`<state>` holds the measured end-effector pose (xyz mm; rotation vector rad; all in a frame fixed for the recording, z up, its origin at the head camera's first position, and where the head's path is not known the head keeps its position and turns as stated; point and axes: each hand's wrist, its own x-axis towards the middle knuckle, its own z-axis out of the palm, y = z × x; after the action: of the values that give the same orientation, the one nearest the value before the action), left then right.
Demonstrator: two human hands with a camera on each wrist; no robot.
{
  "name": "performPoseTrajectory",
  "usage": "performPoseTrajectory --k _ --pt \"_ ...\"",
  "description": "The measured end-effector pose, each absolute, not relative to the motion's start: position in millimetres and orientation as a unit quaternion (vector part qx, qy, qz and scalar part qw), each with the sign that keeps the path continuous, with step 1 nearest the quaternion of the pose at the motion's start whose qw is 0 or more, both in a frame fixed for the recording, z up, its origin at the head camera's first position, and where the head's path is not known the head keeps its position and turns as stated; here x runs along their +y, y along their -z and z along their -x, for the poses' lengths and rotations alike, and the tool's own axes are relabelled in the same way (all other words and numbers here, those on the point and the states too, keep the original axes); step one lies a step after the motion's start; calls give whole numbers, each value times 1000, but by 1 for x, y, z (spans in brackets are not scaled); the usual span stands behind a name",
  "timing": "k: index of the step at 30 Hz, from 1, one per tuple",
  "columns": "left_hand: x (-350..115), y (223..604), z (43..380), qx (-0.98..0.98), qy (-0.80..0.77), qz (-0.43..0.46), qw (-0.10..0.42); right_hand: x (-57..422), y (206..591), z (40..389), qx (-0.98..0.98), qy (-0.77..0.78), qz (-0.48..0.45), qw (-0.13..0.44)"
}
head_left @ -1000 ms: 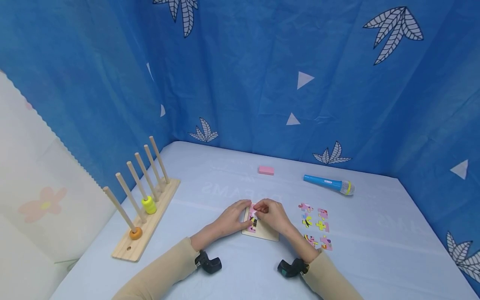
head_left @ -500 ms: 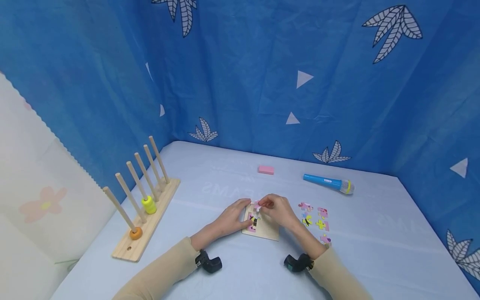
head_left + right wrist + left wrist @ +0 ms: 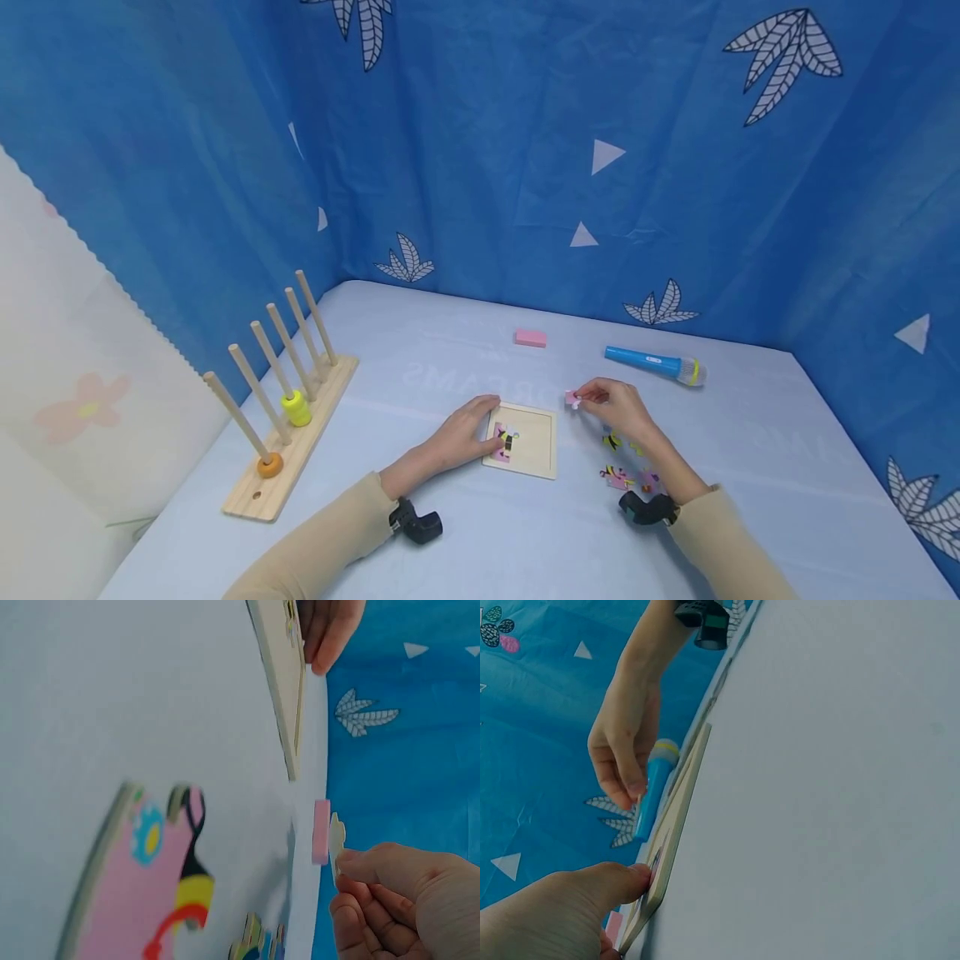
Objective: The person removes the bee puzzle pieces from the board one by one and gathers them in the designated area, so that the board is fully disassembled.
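Note:
My left hand (image 3: 461,439) grips the left side of a shallow wooden puzzle tray (image 3: 534,472), thumb over the rim and fingers along the far edge. Inside the tray, at its left, lies a pink, yellow and black puzzle piece (image 3: 500,451), partly under the thumb. To the right of the tray, my right hand (image 3: 621,408) pinches a pink puzzle piece (image 3: 572,400) between thumb and fingertips, raised off the table. In the right wrist view that piece (image 3: 337,836) shows its thin wooden edge. Several loose pieces (image 3: 618,478) lie below the right hand, some hidden by the forearm.
A blue toy microphone (image 3: 654,363) lies at the back right, and a pink block (image 3: 531,337) sits behind the tray. At the left stands a wooden peg rack (image 3: 300,454) with yellow rings (image 3: 297,409) and an orange ring (image 3: 270,465). A blue curtain (image 3: 487,167) closes off the back.
My right hand has lifted the pink puzzle piece out of the tray and carried it right, past the tray's edge. The left hand keeps its grip in place.

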<state>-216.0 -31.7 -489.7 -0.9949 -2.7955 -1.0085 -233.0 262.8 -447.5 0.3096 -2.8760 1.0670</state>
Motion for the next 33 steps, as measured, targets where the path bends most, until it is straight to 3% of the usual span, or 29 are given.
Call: performPoseTrajectory --k 22,28,33 --pt "-31 490 216 -895 315 316 1 275 455 238 -943 -308 -128 23" --pt "-32 490 217 -890 323 320 -6 247 431 229 -924 -350 -153 27" --pt "-32 490 218 -885 331 326 -15 209 432 214 -887 -422 -186 -21"
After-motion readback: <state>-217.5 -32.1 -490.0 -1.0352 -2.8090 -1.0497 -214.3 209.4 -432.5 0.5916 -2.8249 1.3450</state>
